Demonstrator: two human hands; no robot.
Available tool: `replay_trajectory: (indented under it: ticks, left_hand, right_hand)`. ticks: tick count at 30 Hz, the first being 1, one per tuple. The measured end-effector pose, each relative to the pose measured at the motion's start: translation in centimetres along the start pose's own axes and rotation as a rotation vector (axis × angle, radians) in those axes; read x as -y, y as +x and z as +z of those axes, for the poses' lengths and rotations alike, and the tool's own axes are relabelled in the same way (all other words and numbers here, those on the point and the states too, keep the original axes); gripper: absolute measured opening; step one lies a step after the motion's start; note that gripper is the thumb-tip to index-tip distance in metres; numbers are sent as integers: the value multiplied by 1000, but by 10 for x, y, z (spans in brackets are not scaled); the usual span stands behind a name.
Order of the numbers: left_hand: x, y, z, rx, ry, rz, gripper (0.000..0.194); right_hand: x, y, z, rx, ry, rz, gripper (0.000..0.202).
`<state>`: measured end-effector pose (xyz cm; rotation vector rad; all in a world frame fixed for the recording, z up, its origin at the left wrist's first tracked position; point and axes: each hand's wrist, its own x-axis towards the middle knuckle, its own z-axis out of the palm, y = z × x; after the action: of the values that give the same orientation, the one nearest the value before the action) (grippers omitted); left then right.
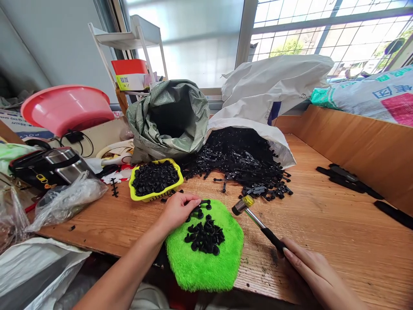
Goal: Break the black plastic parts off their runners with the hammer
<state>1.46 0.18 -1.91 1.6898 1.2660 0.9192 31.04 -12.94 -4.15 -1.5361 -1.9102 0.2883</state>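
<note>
My left hand (179,213) is closed on a black plastic strip (205,202) with round-headed pieces on it, at the far edge of a fluffy green mat (206,273). Part of the strip is hidden under my fingers. Just below that hand, a heap of small loose black plastic pieces (206,237) lies on the mat. My right hand (303,262) grips the black handle of a small mallet (258,221). Its head, one end yellow and the other black, is over the wooden table, to the right of the mat and apart from it.
A yellow basket (138,199) full of black pieces stands behind my left hand. Many black strips (238,159) spill from a white sack (287,148). Beside them stands an open grey-green sack (138,129). Black strap-like things (348,178) lie right; plastic bags (71,200) and a flask (64,163) left.
</note>
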Motion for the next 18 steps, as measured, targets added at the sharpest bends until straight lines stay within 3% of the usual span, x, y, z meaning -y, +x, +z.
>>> replay_trajectory:
  ticks: [6,10,18]
  left_hand:
    - [-2,-2,0,45,187,52,31]
    - [-3,-4,1,16,278,57,30]
    - [-6,-8,0,-26,412,94,28]
  right_hand:
    - [14,2,-3,33,49,48,37]
    - [25,21,-4,72,29,41,39]
    - [55,66,0,199,-288,-34,31]
